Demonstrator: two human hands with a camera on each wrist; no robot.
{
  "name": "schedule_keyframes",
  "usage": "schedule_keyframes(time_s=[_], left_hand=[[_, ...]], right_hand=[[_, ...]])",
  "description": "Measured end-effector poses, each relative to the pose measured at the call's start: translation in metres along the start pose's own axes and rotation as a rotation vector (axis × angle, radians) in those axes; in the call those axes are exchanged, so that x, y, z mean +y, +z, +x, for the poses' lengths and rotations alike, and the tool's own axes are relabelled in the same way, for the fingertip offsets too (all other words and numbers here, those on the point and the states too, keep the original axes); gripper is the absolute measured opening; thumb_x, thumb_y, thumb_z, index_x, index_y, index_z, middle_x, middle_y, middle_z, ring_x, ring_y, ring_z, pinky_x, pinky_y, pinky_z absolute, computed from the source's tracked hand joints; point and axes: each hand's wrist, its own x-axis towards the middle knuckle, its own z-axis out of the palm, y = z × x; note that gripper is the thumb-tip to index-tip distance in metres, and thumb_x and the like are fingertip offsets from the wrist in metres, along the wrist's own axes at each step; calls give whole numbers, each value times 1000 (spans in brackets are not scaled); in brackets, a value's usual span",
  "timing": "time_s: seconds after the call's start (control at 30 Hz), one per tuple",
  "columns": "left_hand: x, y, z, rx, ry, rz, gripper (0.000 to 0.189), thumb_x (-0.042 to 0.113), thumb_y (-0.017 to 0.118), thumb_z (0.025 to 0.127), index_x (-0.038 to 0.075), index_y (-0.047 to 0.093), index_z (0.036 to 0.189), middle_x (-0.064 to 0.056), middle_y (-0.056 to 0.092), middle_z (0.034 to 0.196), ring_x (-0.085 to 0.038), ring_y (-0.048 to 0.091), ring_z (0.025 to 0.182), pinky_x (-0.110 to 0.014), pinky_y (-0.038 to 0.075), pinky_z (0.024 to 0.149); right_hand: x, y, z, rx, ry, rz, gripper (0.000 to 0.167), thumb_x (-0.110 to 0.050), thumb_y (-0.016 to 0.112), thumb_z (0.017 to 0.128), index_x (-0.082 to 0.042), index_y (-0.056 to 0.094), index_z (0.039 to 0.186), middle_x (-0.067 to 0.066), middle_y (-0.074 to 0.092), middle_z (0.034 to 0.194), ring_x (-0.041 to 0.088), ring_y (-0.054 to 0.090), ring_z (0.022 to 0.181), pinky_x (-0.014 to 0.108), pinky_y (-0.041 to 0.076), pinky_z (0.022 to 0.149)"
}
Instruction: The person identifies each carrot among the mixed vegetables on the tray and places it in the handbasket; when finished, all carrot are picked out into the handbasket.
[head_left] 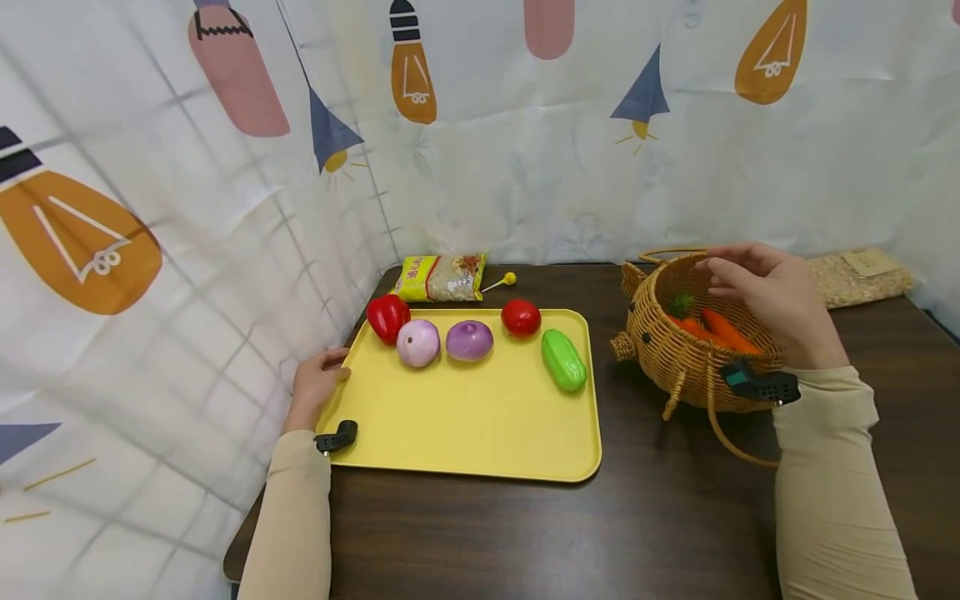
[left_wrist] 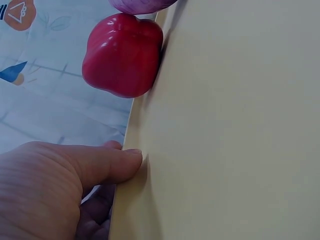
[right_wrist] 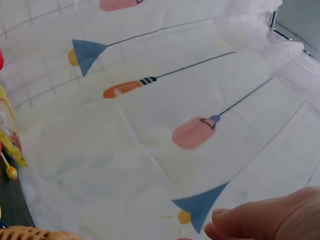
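My left hand [head_left: 318,387] grips the left rim of a yellow tray [head_left: 465,433]; in the left wrist view its thumb lies on the rim, with other fingers outside it. Just beyond sits a red bell pepper [left_wrist: 123,56]. My right hand [head_left: 780,296] hovers over the right side of a pig-shaped wicker basket [head_left: 667,367], fingers bent loosely, with nothing visible in them. Inside the basket lie orange carrots [head_left: 729,332] with a green top. Along the tray's far side are a pale purple onion [head_left: 418,343], a darker purple onion [head_left: 469,341], a tomato [head_left: 521,318] and a green cucumber-like vegetable [head_left: 564,360].
Behind the tray lie a yellow food packet [head_left: 442,278] and a yellow lollipop [head_left: 509,278]. A clear bag of grains [head_left: 862,279] rests behind the basket. The basket's handle [head_left: 723,437] loops onto the dark table [head_left: 555,533]. Printed curtains [head_left: 510,183] border the table.
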Motion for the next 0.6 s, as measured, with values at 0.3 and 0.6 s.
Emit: schedule_keyframes(time_s=[0.3,0.6], left_hand=[[9,2,-1,-20,34,13,43,7,53,98,-2,50,140,-24,51,138,-35,49,125,-40,41,101],[90,-11,-34,122,349,249,42,16,48,100,1,52,139,-20,53,136,-38,50,123,-51,44,100]], right_hand=[[-2,7,2,31,-38,130,43,-30,59,97,0,57,127,-4,66,110,9,63,94,16,53,76],[-20,25,3,38,-104,176,35,-27,61,97,-6,62,124,-1,66,109,10,62,97,16,52,80]])
